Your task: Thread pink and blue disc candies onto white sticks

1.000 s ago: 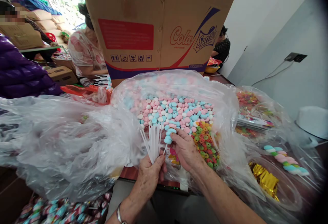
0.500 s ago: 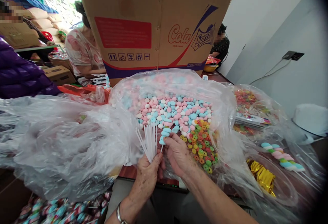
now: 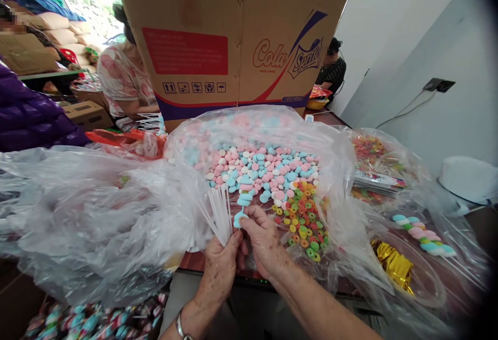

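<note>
My left hand (image 3: 223, 257) is closed around a fan of thin white sticks (image 3: 218, 213). Beside the fan, one stick stands up with a short stack of marshmallows (image 3: 245, 195) on it, blue and pink with a green bit between. Lower on that same stick, my right hand (image 3: 262, 234) pinches a blue marshmallow (image 3: 240, 219); a little bare stick shows between it and the stack. Beyond my hands lies a heap of pink, blue and white marshmallows (image 3: 264, 166). Green, yellow and orange gummy rings (image 3: 305, 221) are piled to the right.
Clear plastic sheeting (image 3: 97, 215) spreads at left and around the sweets. A large carton (image 3: 194, 13) blocks the far side. At right are finished twisted marshmallow sticks (image 3: 424, 235) and a plastic bowl (image 3: 431, 291) with gold ties (image 3: 395, 267). Other people sit beyond the carton.
My right hand has shifted slightly down toward my left hand. It now holds a blue marshmallow low on the stick, apart from the stack, which stands higher in view.
</note>
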`<state>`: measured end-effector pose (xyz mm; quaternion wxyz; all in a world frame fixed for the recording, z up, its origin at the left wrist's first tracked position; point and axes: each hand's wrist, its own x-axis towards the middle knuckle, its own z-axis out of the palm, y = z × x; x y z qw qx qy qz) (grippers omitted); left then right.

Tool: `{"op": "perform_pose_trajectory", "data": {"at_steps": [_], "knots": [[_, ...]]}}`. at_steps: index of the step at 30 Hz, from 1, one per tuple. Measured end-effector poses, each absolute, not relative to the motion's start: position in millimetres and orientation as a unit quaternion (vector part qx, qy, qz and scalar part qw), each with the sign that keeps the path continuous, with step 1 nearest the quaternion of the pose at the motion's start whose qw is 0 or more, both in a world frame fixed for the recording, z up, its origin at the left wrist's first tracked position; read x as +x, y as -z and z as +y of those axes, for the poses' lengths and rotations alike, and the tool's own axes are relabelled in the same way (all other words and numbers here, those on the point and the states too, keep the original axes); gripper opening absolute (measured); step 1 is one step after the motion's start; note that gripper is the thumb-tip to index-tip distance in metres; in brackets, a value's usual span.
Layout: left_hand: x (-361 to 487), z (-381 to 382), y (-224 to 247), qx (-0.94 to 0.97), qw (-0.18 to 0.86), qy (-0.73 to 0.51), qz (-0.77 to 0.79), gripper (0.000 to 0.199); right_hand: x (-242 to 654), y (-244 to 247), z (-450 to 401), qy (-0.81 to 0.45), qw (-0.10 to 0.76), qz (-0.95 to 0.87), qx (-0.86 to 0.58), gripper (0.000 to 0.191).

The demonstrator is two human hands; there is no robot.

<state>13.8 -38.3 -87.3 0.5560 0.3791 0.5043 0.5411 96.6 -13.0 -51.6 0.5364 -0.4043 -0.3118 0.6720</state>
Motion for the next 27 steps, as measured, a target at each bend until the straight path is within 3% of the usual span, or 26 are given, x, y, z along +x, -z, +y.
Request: {"op": "perform_pose_trajectory", "data": {"at_steps": [5, 10, 14, 18, 22, 27], "knots": [[15.1, -36.3, 78.6, 0.360, 0.593, -0.534, 0.483, 0.042, 99.6, 46.1, -13.8, -0.645, 0.521, -0.353, -0.433, 0.020], [13.3, -40.7, 65.2, 0.308, 0.602, -0.525, 0.516, 0.048, 135.5, 19.3, 5.4, -0.583, 0.565, -0.379, -0.445, 0.013], [3.6, -43.2, 49.5, 0.330, 0.528, -0.565, 0.542, 0.049, 180.5, -2.8, 17.6, -0.606, 0.449, -0.469, -0.460, 0.009], [-12.3, -32.2, 23.6, 0.419, 0.415, -0.587, 0.555, 0.046, 209.7, -17.1, 17.7, -0.550, 0.307, -0.618, -0.471, 0.006], [-19.1, -13.8, 7.0, 0.527, 0.448, -0.469, 0.549, 0.042, 213.4, -21.2, 17.5, -0.519, 0.169, -0.715, -0.437, 0.009], [-13.6, -1.6, 6.8, 0.596, 0.547, -0.346, 0.476, 0.036, 201.7, -23.5, 24.4, -0.495, 0.108, -0.748, -0.429, 0.008]]}}
